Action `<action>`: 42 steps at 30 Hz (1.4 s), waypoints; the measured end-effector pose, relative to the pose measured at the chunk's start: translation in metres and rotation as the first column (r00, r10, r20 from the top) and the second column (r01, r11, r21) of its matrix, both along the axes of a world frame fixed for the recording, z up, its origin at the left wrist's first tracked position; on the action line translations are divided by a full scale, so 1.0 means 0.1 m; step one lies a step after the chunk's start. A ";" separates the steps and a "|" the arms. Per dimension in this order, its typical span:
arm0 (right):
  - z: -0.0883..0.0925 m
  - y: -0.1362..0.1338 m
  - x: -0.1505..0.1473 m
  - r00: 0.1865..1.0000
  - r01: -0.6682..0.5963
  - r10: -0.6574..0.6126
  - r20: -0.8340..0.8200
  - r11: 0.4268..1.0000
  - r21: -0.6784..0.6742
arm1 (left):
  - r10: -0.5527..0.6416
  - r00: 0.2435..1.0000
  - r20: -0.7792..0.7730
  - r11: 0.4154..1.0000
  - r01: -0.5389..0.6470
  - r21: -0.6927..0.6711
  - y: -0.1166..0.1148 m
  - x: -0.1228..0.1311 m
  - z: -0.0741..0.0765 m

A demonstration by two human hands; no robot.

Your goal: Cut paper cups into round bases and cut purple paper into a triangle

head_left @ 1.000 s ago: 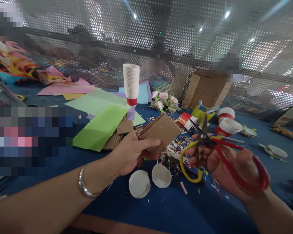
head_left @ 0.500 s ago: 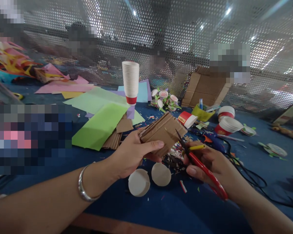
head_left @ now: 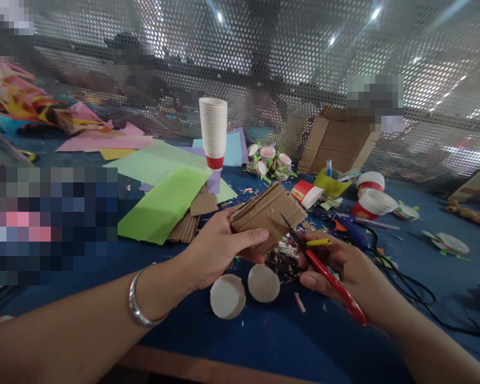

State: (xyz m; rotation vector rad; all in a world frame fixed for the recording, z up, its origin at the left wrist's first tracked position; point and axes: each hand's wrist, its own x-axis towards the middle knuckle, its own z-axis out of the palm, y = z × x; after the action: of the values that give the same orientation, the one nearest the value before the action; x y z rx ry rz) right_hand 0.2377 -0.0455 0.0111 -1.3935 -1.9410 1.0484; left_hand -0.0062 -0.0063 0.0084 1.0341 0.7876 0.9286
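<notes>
My left hand (head_left: 220, 248) grips a stack of cardboard pieces (head_left: 278, 213), its thumb pressed flat across the top piece. In my right hand (head_left: 344, 266) is a pair of scissors (head_left: 332, 282) with red handles and dark blades, the tip lying over the cardboard's right side. A yellow part (head_left: 319, 242) shows between the fingers and the blades; what it belongs to is unclear. Below the stack lie two round pale discs (head_left: 228, 296), probably cut from cups, side by side on the blue table. Paper scraps (head_left: 290, 256) are heaped under the cardboard.
Behind stands a tall stack of paper cups (head_left: 214, 130). Green paper (head_left: 164, 208) covers cardboard at left. Small paper turtles (head_left: 268, 160) are piled near the mesh wall. At right are a yellow holder (head_left: 332, 182), more cups (head_left: 374, 202), a blue glue gun (head_left: 350, 226) and its black cable.
The scissors and my right hand have shifted slightly left, bringing the blade tip further over the cardboard. My left hand keeps its hold almost unmoved.
</notes>
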 end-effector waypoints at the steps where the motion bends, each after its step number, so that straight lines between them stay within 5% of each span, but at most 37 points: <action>1: 0.00 0.00 0.00 1.000 0.002 -0.002 0.000 1.000 0.000 | -0.001 1.000 0.000 1.000 0.001 0.002 0.00 0.00 0.00; 16: -0.04 0.00 -0.06 0.998 0.062 -0.065 -0.022 0.994 -0.089 | -0.061 0.998 -0.023 0.998 0.061 0.015 -0.02 0.01 -0.05; 34: -0.08 -0.08 -0.14 0.989 0.135 -0.136 -0.067 0.991 -0.019 | -0.068 0.997 0.040 0.997 0.069 -0.038 -0.07 0.04 -0.01; 42: -0.11 -0.06 -0.10 0.995 0.084 -0.091 0.045 0.986 0.144 | -0.025 0.996 -0.081 0.997 0.031 0.069 -0.03 0.00 0.02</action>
State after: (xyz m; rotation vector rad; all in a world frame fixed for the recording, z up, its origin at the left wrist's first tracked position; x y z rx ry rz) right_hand 0.2274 -0.0514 0.0000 -1.4245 -1.9316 0.8243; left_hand -0.0066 -0.0091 0.0104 1.1468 0.8099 0.9002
